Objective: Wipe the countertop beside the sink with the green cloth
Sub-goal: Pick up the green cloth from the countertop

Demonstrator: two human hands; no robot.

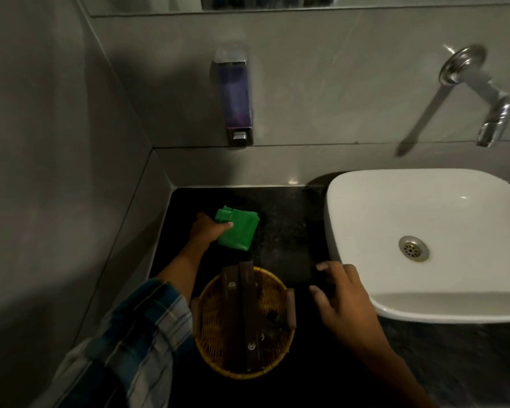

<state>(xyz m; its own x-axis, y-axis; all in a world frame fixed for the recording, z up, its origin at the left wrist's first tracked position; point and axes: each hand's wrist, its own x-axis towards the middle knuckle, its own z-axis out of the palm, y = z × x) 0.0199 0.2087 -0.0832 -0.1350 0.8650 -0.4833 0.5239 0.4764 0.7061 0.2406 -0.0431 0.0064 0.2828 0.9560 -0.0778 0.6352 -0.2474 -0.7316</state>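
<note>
A folded green cloth (238, 229) lies on the black countertop (289, 231) near the back left corner, left of the white sink (365, 207). My left hand (208, 229) grips the cloth's left edge, thumb on top. My right hand (343, 295) rests near the sink's front left corner, fingers curled around a small dark object that is hard to make out.
A round wicker basket (280, 363) with dark brown sachets stands at the counter's front, between my arms. A soap dispenser (236, 95) hangs on the back wall, and a chrome tap (492, 113) juts out above the sink. Grey tiled walls close the left and back.
</note>
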